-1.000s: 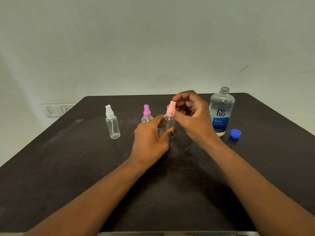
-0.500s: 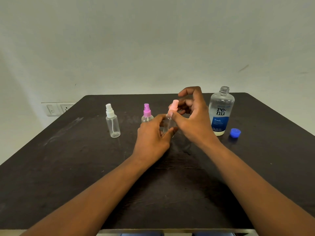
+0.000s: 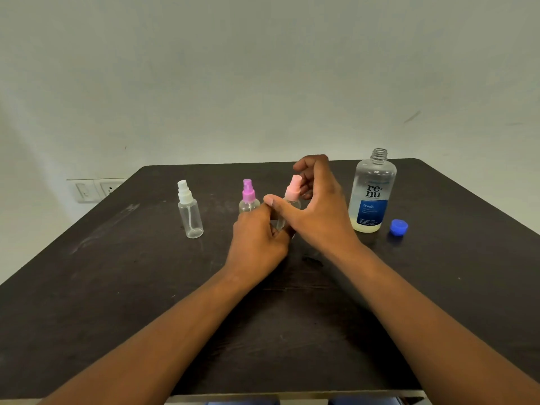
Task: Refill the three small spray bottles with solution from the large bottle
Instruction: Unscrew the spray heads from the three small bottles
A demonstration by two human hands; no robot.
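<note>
Three small clear spray bottles stand on the dark table (image 3: 146,287). The white-topped one (image 3: 189,210) is at the left and the purple-topped one (image 3: 248,197) in the middle. My left hand (image 3: 258,239) grips the body of the pink-topped one (image 3: 292,192), hiding most of it. My right hand (image 3: 317,206) is around that bottle's pink sprayer, thumb across the front and fingers curled behind; whether they touch it is unclear. The large clear bottle (image 3: 371,194) with a blue label stands uncapped at the right, with liquid low inside. Its blue cap (image 3: 398,227) lies beside it.
A pale wall rises behind the table, with a switch and socket plate (image 3: 93,190) at the left. The table's near edge (image 3: 292,394) runs along the bottom of the view.
My right hand has shifted from pinching the pink sprayer's side to wrapping around it, thumb now lower across the front. The pink-topped bottle has stayed in my left hand.
</note>
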